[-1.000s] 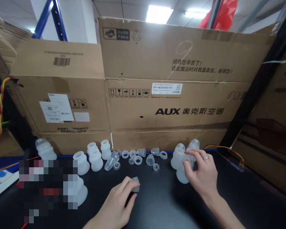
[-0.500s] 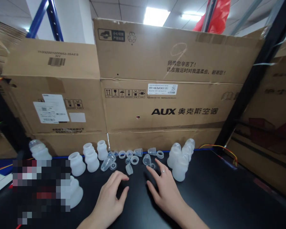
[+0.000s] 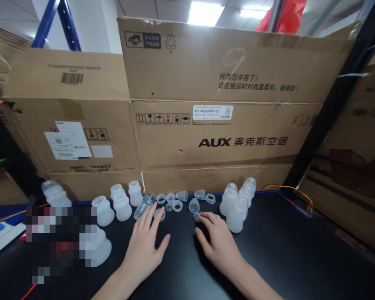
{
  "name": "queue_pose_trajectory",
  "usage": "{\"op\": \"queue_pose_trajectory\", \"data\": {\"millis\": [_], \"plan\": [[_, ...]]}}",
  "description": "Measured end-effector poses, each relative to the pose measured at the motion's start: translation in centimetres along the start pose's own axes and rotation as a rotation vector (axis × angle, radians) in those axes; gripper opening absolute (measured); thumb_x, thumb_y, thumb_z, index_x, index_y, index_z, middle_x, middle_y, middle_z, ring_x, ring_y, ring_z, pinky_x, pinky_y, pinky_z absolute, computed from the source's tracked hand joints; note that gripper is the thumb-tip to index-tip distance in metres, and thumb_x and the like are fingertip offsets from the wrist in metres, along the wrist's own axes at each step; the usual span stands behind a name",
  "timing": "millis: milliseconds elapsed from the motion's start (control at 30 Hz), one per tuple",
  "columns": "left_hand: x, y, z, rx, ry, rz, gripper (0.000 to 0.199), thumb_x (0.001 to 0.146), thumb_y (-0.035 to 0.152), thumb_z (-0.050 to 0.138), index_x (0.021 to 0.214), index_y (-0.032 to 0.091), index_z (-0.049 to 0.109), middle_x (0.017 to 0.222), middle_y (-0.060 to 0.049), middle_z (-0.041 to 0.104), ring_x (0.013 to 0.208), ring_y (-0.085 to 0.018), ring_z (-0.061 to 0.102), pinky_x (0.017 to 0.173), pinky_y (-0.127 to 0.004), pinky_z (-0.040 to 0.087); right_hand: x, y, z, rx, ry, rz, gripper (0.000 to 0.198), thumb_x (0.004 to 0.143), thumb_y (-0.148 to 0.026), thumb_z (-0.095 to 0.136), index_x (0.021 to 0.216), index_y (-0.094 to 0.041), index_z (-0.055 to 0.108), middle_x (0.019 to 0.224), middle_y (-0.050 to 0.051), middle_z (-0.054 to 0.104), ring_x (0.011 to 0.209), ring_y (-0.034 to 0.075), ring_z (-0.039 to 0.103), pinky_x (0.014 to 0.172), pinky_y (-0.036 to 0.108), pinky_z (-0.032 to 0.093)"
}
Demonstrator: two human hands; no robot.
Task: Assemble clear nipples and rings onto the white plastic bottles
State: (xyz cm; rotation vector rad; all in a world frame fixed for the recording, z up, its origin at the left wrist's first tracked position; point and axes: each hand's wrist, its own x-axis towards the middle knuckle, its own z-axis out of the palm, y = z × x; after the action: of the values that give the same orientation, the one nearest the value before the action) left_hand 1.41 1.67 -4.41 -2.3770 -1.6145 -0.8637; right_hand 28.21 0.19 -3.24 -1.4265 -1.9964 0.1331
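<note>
My left hand (image 3: pixel 146 241) reaches forward, palm down, with its fingers stretched and thumb apart. Its fingertips lie over a clear plastic piece (image 3: pixel 160 215), partly hidden beneath them. My right hand (image 3: pixel 217 237) is bent at the fingers, thumb apart from the index finger. Its index fingertip touches a small clear round piece (image 3: pixel 197 216) on the black table (image 3: pixel 181 266). Just behind that piece is a clear cup-shaped cap (image 3: pixel 194 205). Clear rings (image 3: pixel 177 206) and more caps (image 3: pixel 181 196) lie scattered beyond both hands.
White bottles with open necks (image 3: pixel 122 206) stand at left, and capped white bottles (image 3: pixel 236 214) at right. A cardboard box wall (image 3: pixel 162 156) closes off the back. Wires (image 3: pixel 300 192) run by the right post. Pixelated blur covers part of the left side.
My left hand has moved forward and its fingers have straightened. The right fingers have bent down onto the small round piece. The small cap near the left hand no longer shows where it lay.
</note>
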Motion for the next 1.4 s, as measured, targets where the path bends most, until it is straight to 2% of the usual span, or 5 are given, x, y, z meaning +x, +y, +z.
{"op": "queue_pose_trajectory", "data": {"millis": [300,567,700,933,1400], "plan": [[0.7,-0.4,-0.8,-0.034,-0.028,0.110,0.016,0.096,0.029,0.062,0.087,0.024,0.074,0.144,-0.010,0.066,0.149,-0.041,0.042,0.115,-0.072,0.037,0.3,-0.8,-0.7,0.443,0.026,-0.008,0.022,0.101,-0.027,0.055,0.105,-0.019,0.075,0.109,0.010,0.073,0.100,0.025,0.069,0.093,0.039,0.055],[0.4,1.4,-2.3,-0.195,-0.156,0.226,0.013,0.095,0.024,0.064,0.105,0.027,0.072,0.132,-0.008,0.072,0.127,-0.030,0.065,0.109,-0.058,0.051,-0.1,-1.6,0.0,0.782,-0.031,0.128,0.017,0.095,-0.036,0.068,0.094,-0.020,0.073,0.093,0.005,0.073,0.084,0.021,0.069,0.080,0.033,0.055],[0.0,1.4,-1.7,-0.168,-0.025,0.136,0.054,0.086,0.026,0.072,0.139,0.022,0.059,0.142,-0.014,0.064,0.132,-0.032,0.061,0.106,-0.052,0.055,-0.3,-1.6,0.7,0.981,-0.072,0.244,0.029,0.087,-0.044,0.080,0.096,-0.019,0.067,0.089,0.003,0.072,0.078,0.017,0.067,0.077,0.030,0.054],[0.0,1.3,-1.1,-0.200,0.067,0.139,0.032,0.079,0.022,0.079,0.110,0.025,0.071,0.115,-0.007,0.076,0.108,-0.030,0.073,0.090,-0.048,0.062,-0.2,-1.7,1.2,1.211,-0.118,0.322,0.047,0.073,-0.049,0.093,0.099,-0.020,0.066,0.085,0.003,0.073,0.074,0.015,0.066,0.072,0.028,0.054],[-0.5,3.5,-2.6,-0.310,0.223,0.395,0.041,0.082,0.014,0.076,0.122,0.021,0.068,0.113,-0.009,0.076,0.110,-0.027,0.072,0.092,-0.041,0.064,-1.4,-3.9,0.7,0.941,-0.130,0.163,0.019,0.093,-0.038,0.073,0.095,-0.019,0.069,0.090,0.004,0.072,0.078,0.016,0.065,0.077,0.029,0.053]]}}
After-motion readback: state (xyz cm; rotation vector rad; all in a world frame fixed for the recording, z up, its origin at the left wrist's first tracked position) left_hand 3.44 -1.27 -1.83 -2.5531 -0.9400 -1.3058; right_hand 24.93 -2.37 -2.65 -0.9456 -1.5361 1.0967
